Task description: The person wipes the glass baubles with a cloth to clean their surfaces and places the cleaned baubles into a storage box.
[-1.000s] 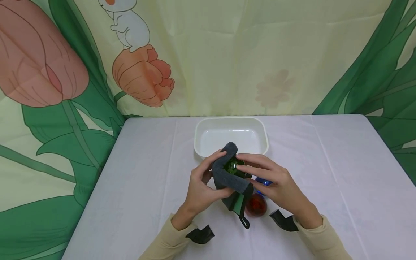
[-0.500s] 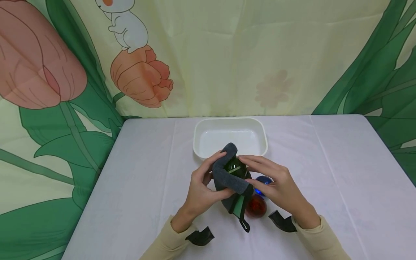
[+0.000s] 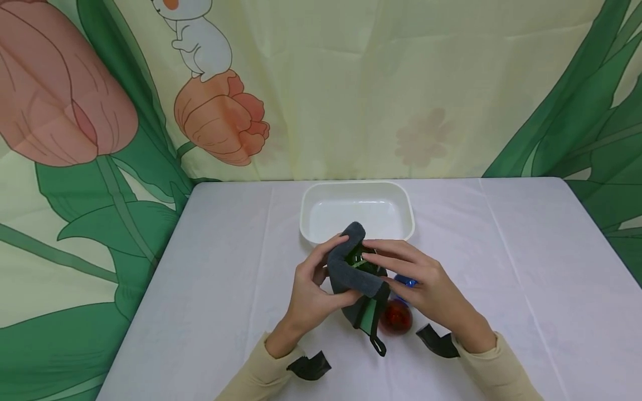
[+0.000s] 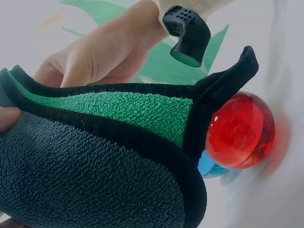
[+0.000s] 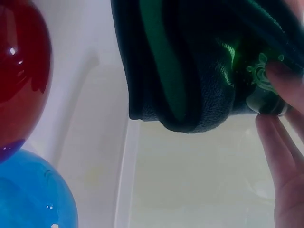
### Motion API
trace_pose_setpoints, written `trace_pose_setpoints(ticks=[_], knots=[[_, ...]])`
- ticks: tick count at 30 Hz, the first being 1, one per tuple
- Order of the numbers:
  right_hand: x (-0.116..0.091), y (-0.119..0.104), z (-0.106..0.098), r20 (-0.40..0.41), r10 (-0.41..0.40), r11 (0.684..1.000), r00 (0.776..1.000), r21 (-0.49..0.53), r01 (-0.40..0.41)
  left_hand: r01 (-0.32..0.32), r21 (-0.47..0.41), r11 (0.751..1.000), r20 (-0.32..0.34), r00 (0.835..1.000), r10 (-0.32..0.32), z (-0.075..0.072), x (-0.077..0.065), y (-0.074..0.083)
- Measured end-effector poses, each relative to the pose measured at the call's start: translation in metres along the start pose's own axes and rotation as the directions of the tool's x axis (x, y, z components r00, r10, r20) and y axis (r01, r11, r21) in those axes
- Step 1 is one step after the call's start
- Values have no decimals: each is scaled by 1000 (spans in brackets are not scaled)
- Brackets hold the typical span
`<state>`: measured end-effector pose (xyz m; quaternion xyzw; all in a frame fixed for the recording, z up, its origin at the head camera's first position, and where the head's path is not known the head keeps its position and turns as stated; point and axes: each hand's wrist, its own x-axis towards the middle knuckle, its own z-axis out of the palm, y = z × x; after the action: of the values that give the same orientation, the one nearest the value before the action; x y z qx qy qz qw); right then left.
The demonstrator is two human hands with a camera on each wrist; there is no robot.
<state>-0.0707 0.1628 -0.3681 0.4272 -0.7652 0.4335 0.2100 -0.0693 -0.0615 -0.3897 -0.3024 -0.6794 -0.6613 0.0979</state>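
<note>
A dark grey towel (image 3: 358,281) with a green inner side and black trim is folded round a green see-through ball (image 3: 356,258). My left hand (image 3: 313,287) grips the towel from the left, fingers at its upper fold and thumb at its lower one. From the right, my right hand (image 3: 423,273) holds the green ball by its exposed side, fingertips curled over it. A pale printed design shows on the ball (image 5: 260,78) in the right wrist view. A red see-through ball (image 3: 396,317) rests on the table below the towel. Beside it lies a blue ball (image 3: 406,280), partly hidden by my right hand.
A white rectangular tray (image 3: 407,214) stands just behind my hands at the table's back. White cloth covers the table (image 3: 220,312). A floral curtain (image 3: 351,111) hangs behind its far edge. The towel's black hanging loop (image 3: 378,346) dangles near the red ball.
Half a second ago my right fingers were off the front of the green ball; now they lie over it again. The ball has turned within the towel. My left hand keeps its grip.
</note>
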Motion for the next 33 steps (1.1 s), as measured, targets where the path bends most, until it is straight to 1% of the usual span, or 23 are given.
trace_pose_setpoints(ticks=[2, 7, 9, 11, 14, 16, 18, 22, 26, 29, 33], knots=[[1, 0, 0, 2, -23, 1000, 1000, 8, 23, -5, -1, 1000, -1, 1000, 5, 0, 0, -1], [1, 0, -1, 9, -14, 1000, 1000, -13, 15, -8, -4, 1000, 0, 1000, 8, 1, 0, -3], [-1, 0, -1, 26, 42, 999, 999, 5, -42, 4, -7, 1000, 1, 1000, -4, 0, -1, -3], [-2, -1, -2, 40, 120, 991, 992, 54, -122, 15, -13, 1000, 7, 1000, -15, 0, -1, -2], [-4, -1, -2, 57, 228, 963, 972, 132, -234, 26, -20, 999, 16, 1000, -26, -2, -1, -1], [-3, -1, -1, 63, 254, 953, 965, 153, -261, 22, -19, 1000, 13, 1000, -22, -3, -1, -2], [-2, -1, -1, 74, 262, 953, 962, 141, -270, 12, -16, 1000, 7, 1000, -12, -3, 0, -2], [0, -2, -3, 82, 244, 965, 966, 75, -250, -5, -9, 1000, 0, 1000, 5, -4, 1, -4], [0, -1, -3, 53, 159, 987, 986, 10, -160, -2, -10, 1000, 2, 1000, 2, -3, 3, -5], [1, 1, -2, 26, 97, 995, 995, -2, -97, 3, -9, 1000, -5, 1000, -3, -2, 3, -4], [2, 0, -2, 26, 124, 992, 992, 31, -125, 0, -3, 1000, -13, 1000, 0, -2, 4, -4]])
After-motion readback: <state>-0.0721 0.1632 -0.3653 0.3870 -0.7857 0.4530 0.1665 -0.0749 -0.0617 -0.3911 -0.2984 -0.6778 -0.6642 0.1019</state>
